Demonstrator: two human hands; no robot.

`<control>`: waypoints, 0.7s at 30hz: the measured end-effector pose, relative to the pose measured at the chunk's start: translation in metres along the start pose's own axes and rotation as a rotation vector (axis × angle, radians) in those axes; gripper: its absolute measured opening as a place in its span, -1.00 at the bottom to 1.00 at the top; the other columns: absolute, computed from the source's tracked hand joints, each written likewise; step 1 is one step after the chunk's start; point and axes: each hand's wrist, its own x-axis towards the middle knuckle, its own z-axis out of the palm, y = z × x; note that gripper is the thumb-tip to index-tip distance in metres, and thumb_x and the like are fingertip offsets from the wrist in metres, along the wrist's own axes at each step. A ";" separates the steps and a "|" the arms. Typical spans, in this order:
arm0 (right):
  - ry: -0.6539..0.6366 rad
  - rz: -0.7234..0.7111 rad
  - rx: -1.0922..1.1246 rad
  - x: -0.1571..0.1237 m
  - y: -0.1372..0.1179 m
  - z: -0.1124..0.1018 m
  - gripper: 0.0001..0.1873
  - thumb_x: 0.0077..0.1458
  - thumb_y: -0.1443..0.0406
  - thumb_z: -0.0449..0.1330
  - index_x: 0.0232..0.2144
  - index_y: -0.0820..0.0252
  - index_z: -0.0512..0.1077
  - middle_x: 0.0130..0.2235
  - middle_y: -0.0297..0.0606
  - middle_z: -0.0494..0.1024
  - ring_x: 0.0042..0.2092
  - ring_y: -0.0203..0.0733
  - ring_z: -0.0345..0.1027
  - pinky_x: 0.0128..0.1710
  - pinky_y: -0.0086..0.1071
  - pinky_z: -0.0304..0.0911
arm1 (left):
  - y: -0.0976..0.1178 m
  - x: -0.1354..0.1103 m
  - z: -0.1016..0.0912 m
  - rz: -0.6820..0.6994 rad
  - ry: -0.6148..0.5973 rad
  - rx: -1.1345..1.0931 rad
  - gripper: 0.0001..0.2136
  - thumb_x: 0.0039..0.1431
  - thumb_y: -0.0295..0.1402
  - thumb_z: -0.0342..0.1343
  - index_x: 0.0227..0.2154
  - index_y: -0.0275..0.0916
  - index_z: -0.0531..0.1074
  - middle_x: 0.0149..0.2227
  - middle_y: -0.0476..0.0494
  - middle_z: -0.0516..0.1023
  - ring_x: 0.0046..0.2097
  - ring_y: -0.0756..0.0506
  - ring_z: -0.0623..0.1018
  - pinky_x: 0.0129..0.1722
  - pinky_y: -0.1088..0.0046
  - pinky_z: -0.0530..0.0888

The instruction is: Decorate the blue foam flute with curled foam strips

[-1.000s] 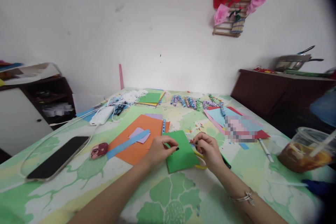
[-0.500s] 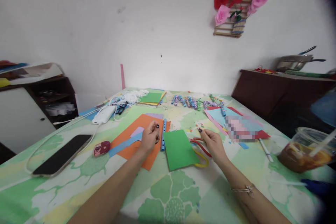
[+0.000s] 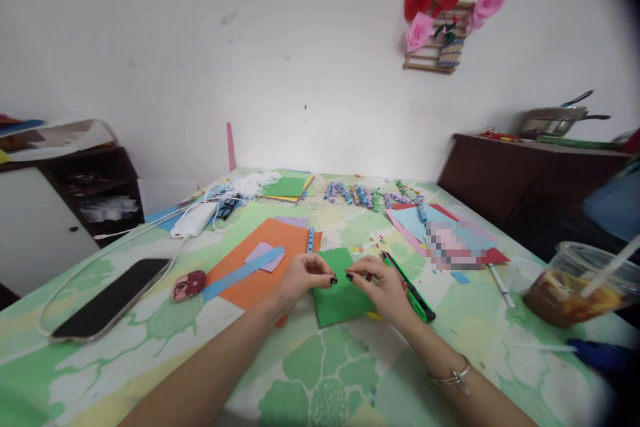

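My left hand [image 3: 304, 278] and my right hand [image 3: 379, 282] rest on a green paper sheet [image 3: 341, 303] lying flat on the table. Both have their fingers curled, and their dark-nailed fingertips nearly meet over the middle of the sheet. Whatever is pinched between them is too small to make out. A green and black cutter [image 3: 411, 291] lies just right of my right hand. An orange sheet [image 3: 267, 250] with a blue strip [image 3: 243, 273] across it lies left of my left hand.
A phone [image 3: 111, 297] on a cable and a white power bank [image 3: 193, 219] lie at the left. A plastic cup with a drink [image 3: 570, 285] stands at the right edge, a white pen [image 3: 500, 284] nearby. Rolled paper pieces [image 3: 365, 195] and paper stacks [image 3: 287, 187] lie at the back.
My hands were apart half a second ago, the left on the orange sheet and the right near red and yellow loops. Both have come together over the green sheet. The cutter now shows beside my right hand.
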 end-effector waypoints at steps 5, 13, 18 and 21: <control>-0.031 -0.031 0.021 -0.008 -0.014 0.013 -0.89 0.05 0.32 0.18 -0.45 0.13 0.52 -0.46 -0.29 0.46 -0.41 -0.24 0.29 -0.41 -0.40 0.17 | 0.001 -0.005 0.005 0.038 -0.060 -0.032 -0.80 -0.19 -0.31 0.34 -0.49 -0.33 0.54 -0.46 -0.11 0.52 -0.43 0.02 0.46 -0.50 0.58 0.38; 0.052 -0.038 0.158 -0.013 -0.021 0.012 -0.90 0.06 0.33 0.16 -0.39 0.15 0.49 -0.40 -0.26 0.43 -0.37 -0.23 0.29 -0.37 -0.37 0.20 | 0.011 -0.013 0.013 0.076 -0.087 -0.098 -0.85 -0.06 -0.30 0.27 -0.42 -0.26 0.60 -0.36 -0.11 0.38 -0.42 0.07 0.37 -0.55 0.64 0.37; 0.052 0.038 0.262 -0.015 -0.020 0.013 -0.91 0.04 0.31 0.19 -0.40 0.15 0.51 -0.38 -0.24 0.45 -0.34 -0.22 0.31 -0.35 -0.36 0.23 | 0.012 -0.015 0.015 0.142 -0.046 -0.010 -0.86 -0.08 -0.32 0.27 -0.44 -0.25 0.61 -0.36 -0.13 0.35 -0.39 0.02 0.40 -0.55 0.58 0.44; 0.062 0.121 0.360 -0.014 -0.021 0.014 -0.91 -0.01 0.27 0.24 -0.43 0.16 0.52 -0.39 -0.25 0.47 -0.35 -0.23 0.32 -0.36 -0.37 0.24 | 0.011 -0.016 0.015 0.217 -0.041 0.070 -0.87 -0.05 -0.35 0.24 -0.40 -0.23 0.61 -0.36 -0.13 0.36 -0.37 -0.01 0.42 -0.54 0.55 0.46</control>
